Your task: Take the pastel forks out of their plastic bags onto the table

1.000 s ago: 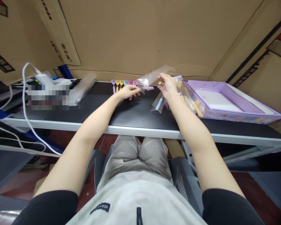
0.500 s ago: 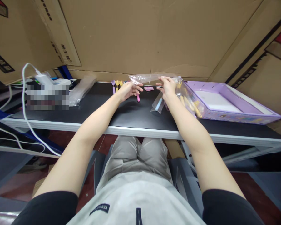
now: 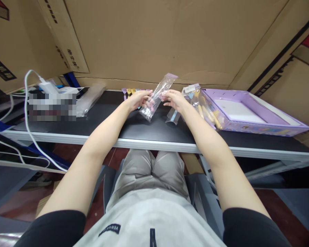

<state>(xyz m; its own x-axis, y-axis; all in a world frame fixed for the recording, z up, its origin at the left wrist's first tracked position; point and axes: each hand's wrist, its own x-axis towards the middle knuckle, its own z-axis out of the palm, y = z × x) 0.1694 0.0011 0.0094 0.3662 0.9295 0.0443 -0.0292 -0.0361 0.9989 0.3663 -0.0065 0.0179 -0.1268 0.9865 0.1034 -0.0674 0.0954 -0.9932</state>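
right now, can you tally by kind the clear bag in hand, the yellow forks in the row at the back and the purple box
clear bag in hand: 1
yellow forks in the row: 2
purple box: 1
total: 4

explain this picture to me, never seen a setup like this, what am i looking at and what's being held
There is no machine here: each grip is a person's bare hand. The view comes from a camera worn on that person's head, looking forward and down. The left grip and right grip meet at a clear plastic bag slanting between them; exactly how each clasps it is hard to see.

On the black tabletop, a row of coloured forks lies behind the left grip. Clear plastic packaging lies further left. To the right are bagged utensils and an open purple box.
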